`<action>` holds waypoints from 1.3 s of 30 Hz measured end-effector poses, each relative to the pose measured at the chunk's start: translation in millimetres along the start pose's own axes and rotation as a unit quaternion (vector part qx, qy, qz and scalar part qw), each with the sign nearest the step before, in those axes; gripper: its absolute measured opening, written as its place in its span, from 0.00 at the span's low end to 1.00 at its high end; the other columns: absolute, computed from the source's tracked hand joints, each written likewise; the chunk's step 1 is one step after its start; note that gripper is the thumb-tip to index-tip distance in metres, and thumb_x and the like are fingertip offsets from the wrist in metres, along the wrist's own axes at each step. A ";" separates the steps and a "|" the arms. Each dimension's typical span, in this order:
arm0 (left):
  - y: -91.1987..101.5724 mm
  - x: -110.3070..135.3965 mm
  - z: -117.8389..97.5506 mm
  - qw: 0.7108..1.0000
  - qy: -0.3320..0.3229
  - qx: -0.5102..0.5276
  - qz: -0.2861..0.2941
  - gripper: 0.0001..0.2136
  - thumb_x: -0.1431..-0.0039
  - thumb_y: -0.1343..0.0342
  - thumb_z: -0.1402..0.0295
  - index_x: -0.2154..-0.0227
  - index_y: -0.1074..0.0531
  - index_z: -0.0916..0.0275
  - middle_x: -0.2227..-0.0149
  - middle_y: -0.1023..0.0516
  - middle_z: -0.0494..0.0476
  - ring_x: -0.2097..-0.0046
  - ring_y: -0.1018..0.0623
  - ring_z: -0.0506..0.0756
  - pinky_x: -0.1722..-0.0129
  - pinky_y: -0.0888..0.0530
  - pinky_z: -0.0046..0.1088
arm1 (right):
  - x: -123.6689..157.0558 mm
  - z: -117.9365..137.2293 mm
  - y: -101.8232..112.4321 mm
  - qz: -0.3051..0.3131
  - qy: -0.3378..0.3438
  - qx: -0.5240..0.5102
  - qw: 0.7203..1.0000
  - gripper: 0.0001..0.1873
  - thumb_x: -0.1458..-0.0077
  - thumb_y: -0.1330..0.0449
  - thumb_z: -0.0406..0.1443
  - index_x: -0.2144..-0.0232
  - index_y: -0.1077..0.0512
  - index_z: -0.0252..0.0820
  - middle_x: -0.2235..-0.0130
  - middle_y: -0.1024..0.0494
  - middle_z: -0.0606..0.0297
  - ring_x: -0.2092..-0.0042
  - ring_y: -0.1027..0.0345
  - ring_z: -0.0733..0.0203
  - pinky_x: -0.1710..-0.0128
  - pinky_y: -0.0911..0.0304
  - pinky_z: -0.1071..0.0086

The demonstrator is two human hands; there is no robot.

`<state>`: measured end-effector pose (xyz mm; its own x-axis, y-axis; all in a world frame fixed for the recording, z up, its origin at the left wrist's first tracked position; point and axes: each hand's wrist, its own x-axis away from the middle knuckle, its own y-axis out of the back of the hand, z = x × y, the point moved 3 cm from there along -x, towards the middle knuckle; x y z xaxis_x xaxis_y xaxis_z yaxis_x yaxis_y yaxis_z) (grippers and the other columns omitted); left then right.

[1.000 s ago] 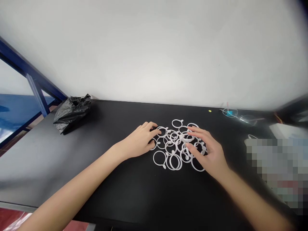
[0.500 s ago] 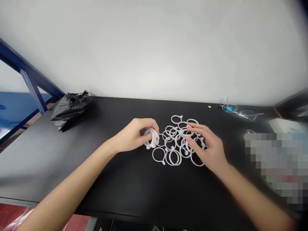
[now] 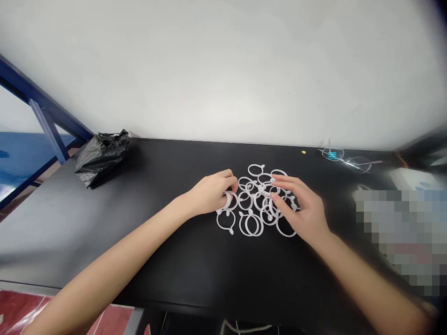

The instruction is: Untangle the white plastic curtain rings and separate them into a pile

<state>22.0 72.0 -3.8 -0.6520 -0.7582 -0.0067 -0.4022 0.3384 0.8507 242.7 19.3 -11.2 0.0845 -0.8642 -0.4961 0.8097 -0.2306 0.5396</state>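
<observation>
Several white plastic rings [image 3: 256, 202] lie in a loose heap on the black table [image 3: 167, 251]. My left hand [image 3: 213, 191] is at the heap's left edge, fingers curled round a small bunch of rings [image 3: 227, 200] held against the table. At the right side of the heap my right hand [image 3: 300, 209] lies with its fingers stretched out flat over the rings, touching them. One ring [image 3: 225, 221] lies apart at the front left.
A crumpled black plastic bag [image 3: 101, 156] sits at the back left of the table. A pair of glasses [image 3: 344, 158] lies at the back right by the white wall. A blurred patch covers the right. Blue metal frame bars [image 3: 45, 123] stand at the left.
My left hand closed on a few rings, lifted them, and now has lowered back to the heap's left edge. My right hand stayed spread on the rings.
</observation>
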 end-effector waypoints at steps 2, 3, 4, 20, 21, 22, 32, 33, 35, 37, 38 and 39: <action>8.1 2.9 -3.1 0.999 -0.033 0.035 -0.014 0.10 0.51 0.52 0.83 0.70 0.31 0.63 0.66 0.30 0.51 0.69 0.31 0.49 0.70 0.34 0.24 | 0.1 0.1 0.5 -0.003 0.002 0.001 1.000 0.09 0.44 0.37 0.33 0.59 0.24 0.46 0.51 0.22 0.60 0.49 0.27 0.52 0.46 0.33 0.55; 13.3 5.7 -4.6 0.996 -0.050 0.065 -0.019 0.11 0.51 0.53 0.84 0.70 0.31 0.63 0.67 0.29 0.50 0.68 0.30 0.49 0.69 0.34 0.24 | 0.2 0.1 0.7 -0.004 0.003 0.000 1.000 0.09 0.44 0.37 0.33 0.59 0.24 0.46 0.51 0.22 0.60 0.49 0.27 0.53 0.46 0.33 0.55; 18.7 9.2 -5.7 0.993 -0.061 0.099 -0.021 0.11 0.51 0.53 0.84 0.69 0.31 0.64 0.67 0.29 0.50 0.68 0.30 0.48 0.69 0.33 0.23 | 0.2 0.2 0.9 -0.006 0.004 -0.001 1.000 0.09 0.44 0.37 0.33 0.59 0.24 0.46 0.51 0.22 0.60 0.49 0.27 0.53 0.46 0.33 0.55; 3.3 26.6 -3.7 0.995 0.027 -0.031 0.096 0.06 0.51 0.49 0.78 0.70 0.32 0.62 0.65 0.30 0.52 0.70 0.31 0.51 0.72 0.36 0.26 | -0.3 -1.3 0.4 -0.013 0.015 -0.007 1.000 0.07 0.44 0.37 0.33 0.61 0.24 0.45 0.52 0.21 0.59 0.50 0.26 0.52 0.47 0.32 0.55; 5.5 26.7 -5.0 0.994 0.021 -0.047 0.091 0.07 0.52 0.50 0.79 0.71 0.34 0.62 0.67 0.31 0.52 0.70 0.32 0.51 0.72 0.37 0.27 | -0.4 -1.3 0.4 -0.015 0.015 -0.008 1.000 0.07 0.44 0.37 0.33 0.61 0.24 0.45 0.52 0.21 0.59 0.50 0.26 0.52 0.47 0.32 0.55; 8.0 27.2 -6.8 0.995 0.011 -0.052 0.086 0.08 0.53 0.51 0.81 0.72 0.35 0.62 0.68 0.31 0.51 0.70 0.32 0.51 0.72 0.37 0.27 | -0.6 -1.3 0.5 -0.016 0.015 -0.009 1.000 0.07 0.44 0.37 0.33 0.61 0.24 0.45 0.52 0.21 0.59 0.50 0.26 0.52 0.47 0.32 0.55; 4.6 22.9 -30.3 0.985 -0.156 -0.056 0.053 0.10 0.50 0.50 0.84 0.70 0.32 0.62 0.60 0.27 0.55 0.59 0.30 0.54 0.58 0.34 0.30 | -0.7 -1.5 0.7 -0.018 0.013 -0.004 1.000 0.07 0.43 0.38 0.33 0.61 0.24 0.46 0.52 0.21 0.59 0.50 0.26 0.52 0.48 0.30 0.54; 1.5 21.0 -32.3 0.983 -0.160 -0.068 0.064 0.10 0.50 0.50 0.84 0.70 0.32 0.62 0.63 0.27 0.54 0.59 0.30 0.54 0.59 0.34 0.31 | -0.8 -1.5 0.7 -0.018 0.013 -0.005 1.000 0.07 0.43 0.38 0.33 0.61 0.24 0.46 0.52 0.21 0.59 0.50 0.26 0.52 0.48 0.30 0.54; -3.8 17.9 -35.8 0.979 -0.166 -0.092 0.078 0.10 0.51 0.50 0.84 0.72 0.34 0.62 0.68 0.28 0.53 0.61 0.31 0.54 0.60 0.35 0.31 | -1.0 -1.3 1.0 -0.017 0.014 -0.004 1.000 0.07 0.43 0.38 0.33 0.61 0.24 0.46 0.52 0.21 0.59 0.50 0.26 0.52 0.49 0.30 0.55; -6.6 16.1 -38.3 0.976 -0.174 -0.109 0.073 0.10 0.52 0.51 0.85 0.74 0.36 0.62 0.70 0.28 0.52 0.62 0.31 0.54 0.61 0.36 0.31 | -1.2 -0.8 1.5 -0.017 0.016 -0.001 1.000 0.07 0.43 0.38 0.33 0.61 0.24 0.45 0.52 0.21 0.59 0.51 0.26 0.53 0.49 0.30 0.56; -6.7 15.7 -38.9 0.976 -0.175 -0.113 0.065 0.10 0.53 0.51 0.85 0.74 0.36 0.62 0.71 0.29 0.52 0.62 0.31 0.54 0.61 0.36 0.31 | -1.3 -0.6 1.8 -0.019 0.017 0.001 1.000 0.07 0.43 0.38 0.33 0.61 0.24 0.45 0.52 0.21 0.59 0.51 0.26 0.53 0.49 0.30 0.56; -5.9 15.7 -38.9 0.977 -0.173 -0.111 0.055 0.10 0.54 0.51 0.85 0.74 0.36 0.62 0.71 0.29 0.52 0.62 0.31 0.54 0.61 0.36 0.31 | -1.4 -0.2 2.1 -0.020 0.019 0.002 1.000 0.07 0.43 0.38 0.33 0.61 0.24 0.45 0.52 0.21 0.59 0.51 0.26 0.53 0.49 0.30 0.55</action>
<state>39.1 36.4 11.6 -0.8771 -0.4774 -0.0529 -0.1926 0.2486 0.9493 244.4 20.2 -9.5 0.0740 -0.8371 -0.5420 0.8104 -0.2662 0.5219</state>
